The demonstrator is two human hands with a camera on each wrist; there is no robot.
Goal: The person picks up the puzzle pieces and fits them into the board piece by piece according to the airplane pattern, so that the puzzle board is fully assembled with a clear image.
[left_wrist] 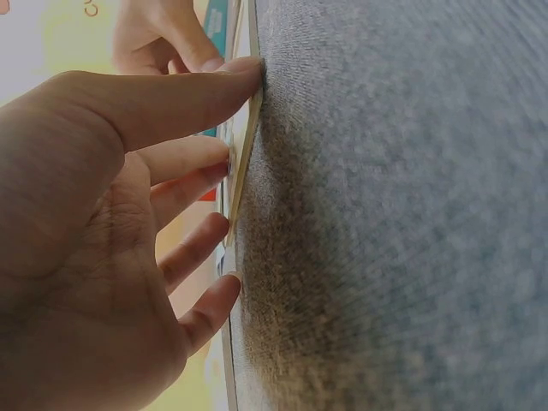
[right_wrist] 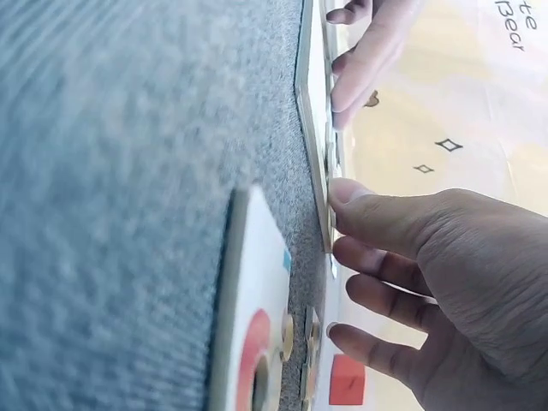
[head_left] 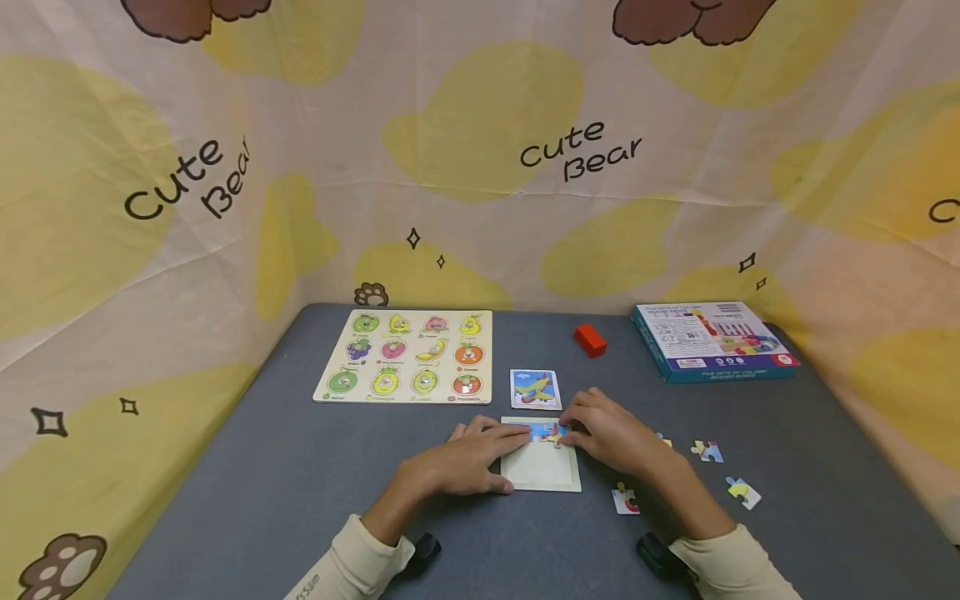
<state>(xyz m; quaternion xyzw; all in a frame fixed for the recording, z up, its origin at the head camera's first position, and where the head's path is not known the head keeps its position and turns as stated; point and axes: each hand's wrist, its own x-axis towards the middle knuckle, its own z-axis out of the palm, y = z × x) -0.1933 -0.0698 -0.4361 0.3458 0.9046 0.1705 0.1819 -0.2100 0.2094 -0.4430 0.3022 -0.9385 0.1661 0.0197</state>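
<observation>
A pale puzzle tray point(head_left: 540, 468) lies in front of me, with blue picture puzzle pieces point(head_left: 542, 431) along its far side. My left hand point(head_left: 468, 458) rests at the tray's left, fingertips reaching onto the pieces, thumb by the near left corner. The left wrist view shows these fingers point(left_wrist: 193, 257) spread and fairly straight along the tray's edge. At the far right corner my right hand point(head_left: 611, 433) pinches a puzzle piece point(head_left: 558, 439) between thumb and index finger, low over the tray. The right wrist view shows its thumb point(right_wrist: 377, 210) at the tray's edge; the fingertips partly hide the piece.
Just behind the tray lies an airplane picture card point(head_left: 536, 389). Loose puzzle pieces point(head_left: 707, 451) are scattered around my right forearm, one point(head_left: 625, 500) near the tray. Farther back are a fruit board point(head_left: 405, 357), a red block point(head_left: 590, 340) and a flat box point(head_left: 712, 342).
</observation>
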